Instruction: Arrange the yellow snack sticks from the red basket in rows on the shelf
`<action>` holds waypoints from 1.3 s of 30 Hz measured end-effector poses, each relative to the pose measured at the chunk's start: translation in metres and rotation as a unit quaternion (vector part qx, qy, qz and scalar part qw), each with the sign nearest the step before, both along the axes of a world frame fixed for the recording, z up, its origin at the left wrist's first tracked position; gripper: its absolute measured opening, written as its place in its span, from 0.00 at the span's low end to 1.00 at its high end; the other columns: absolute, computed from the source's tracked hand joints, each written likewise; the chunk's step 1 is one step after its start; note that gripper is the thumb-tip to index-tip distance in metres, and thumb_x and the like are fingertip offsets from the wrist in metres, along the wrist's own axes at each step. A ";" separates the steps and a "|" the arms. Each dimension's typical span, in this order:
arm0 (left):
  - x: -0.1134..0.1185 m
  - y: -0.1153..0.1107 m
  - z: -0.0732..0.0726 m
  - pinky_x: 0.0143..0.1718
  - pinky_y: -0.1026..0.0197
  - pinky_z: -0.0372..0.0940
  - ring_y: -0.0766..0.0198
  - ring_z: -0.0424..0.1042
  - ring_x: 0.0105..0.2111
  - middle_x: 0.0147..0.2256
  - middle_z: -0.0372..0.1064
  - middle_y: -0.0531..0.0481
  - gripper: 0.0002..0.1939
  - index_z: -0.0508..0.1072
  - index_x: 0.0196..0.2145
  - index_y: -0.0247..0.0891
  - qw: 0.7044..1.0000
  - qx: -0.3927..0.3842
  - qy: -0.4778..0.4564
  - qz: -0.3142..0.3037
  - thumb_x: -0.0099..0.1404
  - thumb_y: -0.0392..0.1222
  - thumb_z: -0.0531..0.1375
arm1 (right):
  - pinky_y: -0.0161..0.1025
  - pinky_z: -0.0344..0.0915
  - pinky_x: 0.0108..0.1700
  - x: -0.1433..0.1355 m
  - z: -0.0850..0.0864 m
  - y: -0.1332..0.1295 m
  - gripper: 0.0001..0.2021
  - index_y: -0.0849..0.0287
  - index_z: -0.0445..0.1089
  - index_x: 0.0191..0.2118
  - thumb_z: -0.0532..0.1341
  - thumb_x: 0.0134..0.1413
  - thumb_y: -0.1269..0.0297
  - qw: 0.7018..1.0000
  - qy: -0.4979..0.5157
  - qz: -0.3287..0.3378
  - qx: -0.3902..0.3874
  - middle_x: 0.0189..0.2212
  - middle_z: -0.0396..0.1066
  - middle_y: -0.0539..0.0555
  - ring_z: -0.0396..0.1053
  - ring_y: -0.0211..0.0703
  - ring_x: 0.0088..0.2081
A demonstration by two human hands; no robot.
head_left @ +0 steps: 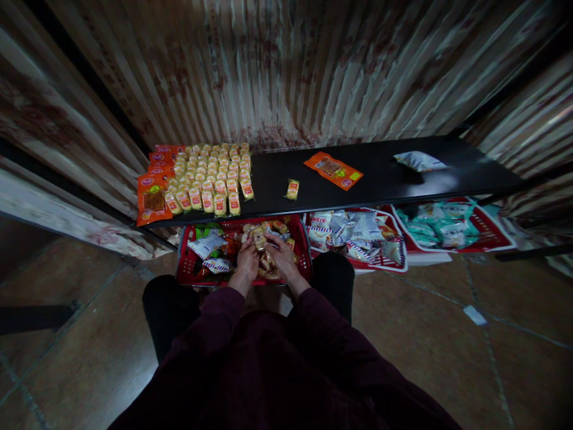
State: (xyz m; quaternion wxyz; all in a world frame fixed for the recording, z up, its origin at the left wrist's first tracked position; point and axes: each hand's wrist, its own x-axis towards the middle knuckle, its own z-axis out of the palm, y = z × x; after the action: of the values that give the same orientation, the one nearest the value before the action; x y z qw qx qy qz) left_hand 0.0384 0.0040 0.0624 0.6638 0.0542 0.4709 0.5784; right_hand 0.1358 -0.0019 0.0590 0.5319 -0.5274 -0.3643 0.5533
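Note:
Over a red basket (182, 263), both hands are closed around a small wrapped yellow cake (258, 236). My left hand (247, 260) grips it from the left side, and my right hand (282, 258) has its fingers on the right side. Beneath them the basket holds more wrapped cakes and, at its left, white-and-blue snack packets (206, 245). Above, on the black shelf (273, 173), rows of similar wrapped cakes (210, 173) stand at the left end. One single cake (292, 189) lies apart to their right.
Orange packets (152, 197) line the shelf's left end. Another orange packet (335, 170) and a white packet (419, 161) lie farther right. Under the shelf are a basket of white packets (364, 230) and one of teal packets (441, 224). Pleated curtains (277, 71) hang behind.

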 end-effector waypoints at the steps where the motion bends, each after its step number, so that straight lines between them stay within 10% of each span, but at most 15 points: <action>1: 0.000 0.000 0.001 0.43 0.62 0.62 0.66 0.71 0.33 0.31 0.73 0.49 0.17 0.72 0.39 0.37 1.000 0.002 -0.003 0.003 0.49 0.28 0.61 | 0.45 0.67 0.49 0.000 -0.001 0.000 0.18 0.55 0.73 0.43 0.65 0.43 0.58 1.000 -0.013 0.001 0.008 0.41 0.75 0.53 0.72 0.44 0.40; 16: 0.000 0.001 -0.006 0.44 0.64 0.61 0.68 0.70 0.34 0.32 0.72 0.50 0.13 0.71 0.33 0.36 1.000 0.016 -0.009 -0.012 0.48 0.27 0.62 | 0.48 0.60 0.54 0.003 0.010 -0.006 0.12 0.55 0.75 0.40 0.56 0.55 0.64 0.926 -0.350 -0.028 0.137 0.41 0.70 0.58 0.64 0.50 0.48; 39: 0.003 -0.004 0.012 0.43 0.61 0.60 0.65 0.69 0.37 0.36 0.72 0.51 0.13 0.74 0.33 0.38 0.997 0.051 0.047 -0.024 0.46 0.35 0.65 | 0.46 0.64 0.51 0.000 0.004 -0.008 0.20 0.54 0.72 0.47 0.62 0.50 0.51 0.970 -0.234 -0.014 0.063 0.44 0.74 0.55 0.71 0.48 0.43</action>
State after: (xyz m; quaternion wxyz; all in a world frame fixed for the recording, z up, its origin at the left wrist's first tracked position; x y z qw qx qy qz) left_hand 0.0413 -0.0005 0.0740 0.6507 0.1268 0.4702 0.5826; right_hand 0.1363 -0.0099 0.0628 0.4715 -0.6132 -0.5052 0.3827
